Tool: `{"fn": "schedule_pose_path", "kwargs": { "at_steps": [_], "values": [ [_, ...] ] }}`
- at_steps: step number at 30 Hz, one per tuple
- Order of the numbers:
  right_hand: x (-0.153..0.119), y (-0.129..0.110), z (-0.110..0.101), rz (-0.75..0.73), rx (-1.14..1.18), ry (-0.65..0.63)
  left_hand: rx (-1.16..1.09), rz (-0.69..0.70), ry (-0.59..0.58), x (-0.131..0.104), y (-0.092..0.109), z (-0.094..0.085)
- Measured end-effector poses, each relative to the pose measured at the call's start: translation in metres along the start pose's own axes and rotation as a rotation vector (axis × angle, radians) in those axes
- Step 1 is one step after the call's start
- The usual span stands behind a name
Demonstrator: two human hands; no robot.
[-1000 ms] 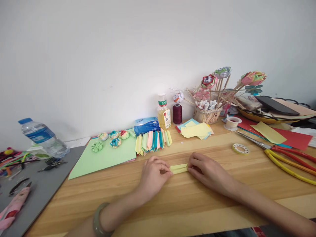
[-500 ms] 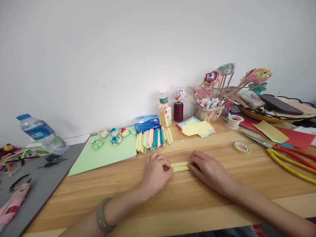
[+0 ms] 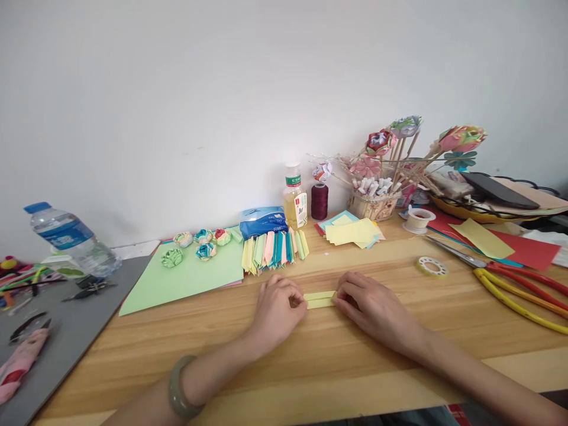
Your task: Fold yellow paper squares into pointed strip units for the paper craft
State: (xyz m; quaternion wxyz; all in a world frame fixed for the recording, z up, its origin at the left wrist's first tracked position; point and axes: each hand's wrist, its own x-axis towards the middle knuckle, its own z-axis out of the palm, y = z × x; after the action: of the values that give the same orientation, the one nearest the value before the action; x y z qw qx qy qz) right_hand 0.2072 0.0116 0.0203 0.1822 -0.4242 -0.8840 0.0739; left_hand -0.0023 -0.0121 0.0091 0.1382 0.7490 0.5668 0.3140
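Observation:
A narrow yellow paper strip [image 3: 320, 300], with a lengthwise crease or fold line, lies low over the wooden table [image 3: 284, 378]. My left hand [image 3: 277, 310] pinches its left end between thumb and fingers. At the right end, my right hand [image 3: 370, 305] grips the strip the same way. Just beyond my left hand stands a row of folded paper pieces [image 3: 275, 249] in yellow, green, pink and blue. Several small folded paper flowers [image 3: 172, 257] rest on a green sheet [image 3: 177, 284] to the left.
Behind are a blue packet [image 3: 263, 221], a glue bottle [image 3: 294, 204], purple thread [image 3: 319, 201] and yellow paper sheets [image 3: 352, 231]. At right lie a tape roll [image 3: 432, 267] and scissors [image 3: 473, 258]. A water bottle [image 3: 66, 236] leans at left.
Both hands keep their hold on the strip's ends. The gap between the strip's two long edges looks narrower. The whole view has shifted slightly.

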Motion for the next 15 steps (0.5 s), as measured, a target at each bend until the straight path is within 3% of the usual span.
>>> {"fn": "schedule_pose_path", "kwargs": {
  "at_steps": [7,15],
  "values": [
    [0.002,0.0,0.002,0.006,0.038,-0.002,0.014,0.006,0.002,0.0,0.0,0.0],
    [0.015,0.0,-0.004,-0.055,-0.159,-0.095,0.047,-0.009,-0.051,0.002,-0.002,0.0]
  ]
}}
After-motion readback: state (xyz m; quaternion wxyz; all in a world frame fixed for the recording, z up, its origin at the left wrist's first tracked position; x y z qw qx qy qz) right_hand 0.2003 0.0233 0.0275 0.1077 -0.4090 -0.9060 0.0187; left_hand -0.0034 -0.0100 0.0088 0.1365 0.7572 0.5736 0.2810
